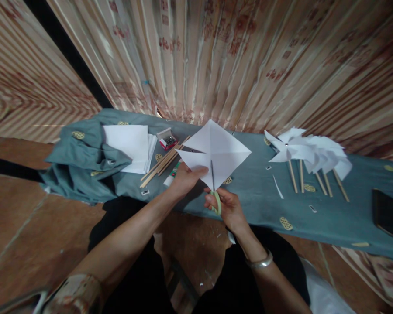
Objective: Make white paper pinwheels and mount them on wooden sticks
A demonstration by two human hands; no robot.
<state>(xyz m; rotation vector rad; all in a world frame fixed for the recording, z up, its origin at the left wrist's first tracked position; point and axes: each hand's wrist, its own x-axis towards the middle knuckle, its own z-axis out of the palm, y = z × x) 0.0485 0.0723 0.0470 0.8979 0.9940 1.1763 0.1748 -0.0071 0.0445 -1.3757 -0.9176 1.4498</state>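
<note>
A square sheet of white paper [227, 150] is held up with one corner toward me; creases cross at its middle, and a slit runs in from its left corner. My left hand [185, 178] pinches its lower left edge, thumb on top. In my right hand [225, 205] are scissors [217, 203] with pale green handles, fingers through the loops. Their blades lie along the crease at the near corner, pointing to the centre. Beneath my left hand, a tube with green and white markings [173, 173] is partly hidden.
On the cloth-covered table [255, 205] lie a stack of white paper [127, 146], thin wooden sticks [163, 163] and a small open box of pins [167, 140]. To the right are several paper pinwheels on sticks [294, 146], a paper strip [278, 186] and a dark phone [389, 213].
</note>
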